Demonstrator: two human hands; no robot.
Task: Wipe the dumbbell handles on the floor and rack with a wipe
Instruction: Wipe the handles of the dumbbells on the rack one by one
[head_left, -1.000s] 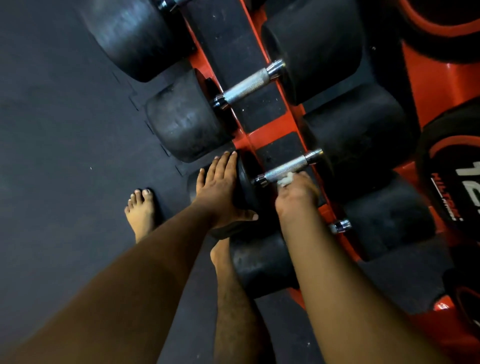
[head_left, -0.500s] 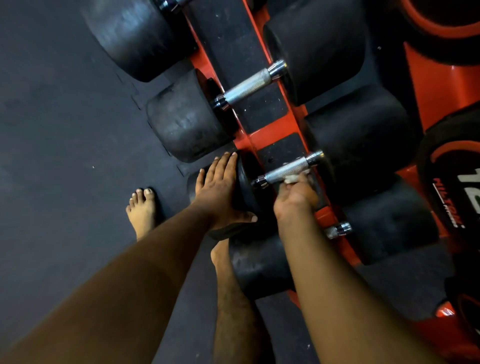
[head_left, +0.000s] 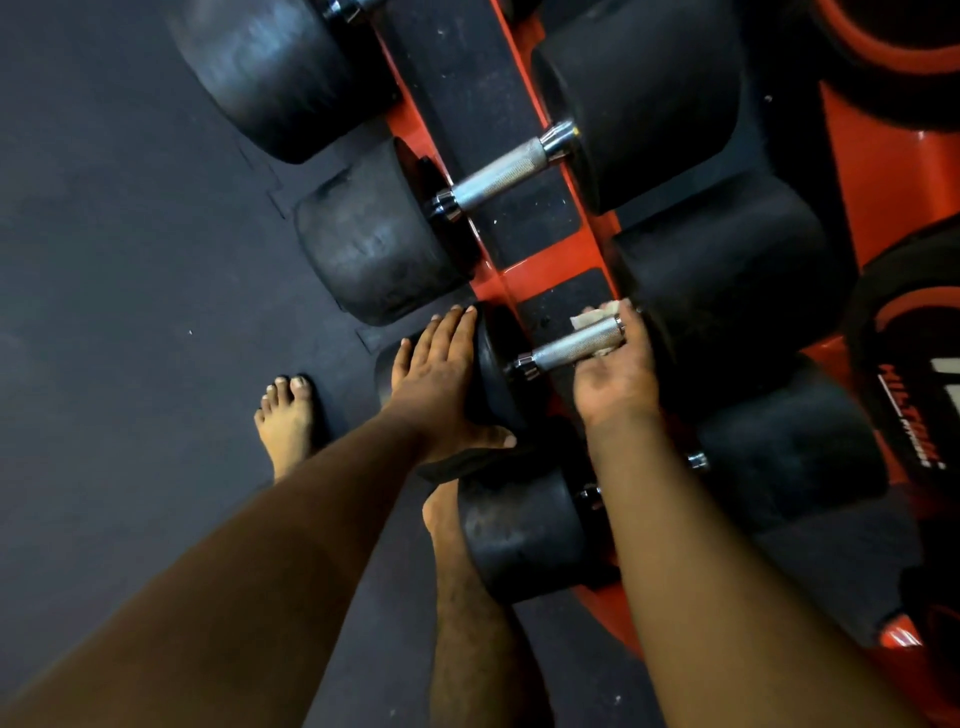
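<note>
Wipe on a racked dumbbell handle

The right hand (head_left: 615, 371) curls under the handle (head_left: 574, 345) with the wipe (head_left: 597, 316) wrapped at its far end; the left hand (head_left: 441, 379) lies flat on the weight head (head_left: 498, 364). Writing on the plate (head_left: 914, 395) at right is unreadable.

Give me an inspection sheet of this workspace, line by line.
Surface: dark rubber floor; red rack with black pads.
Job's things: white wipe wrapped at the knurled handle of a racked dumbbell; another handle above it.
Clutter: nothing seen.
Grippers: left hand lies flat on the dumbbell's black end; right hand grips the wipe round the handle.
Cables: nothing seen.
Surroundings: bare foot on the floor; weight plates at right.
</note>
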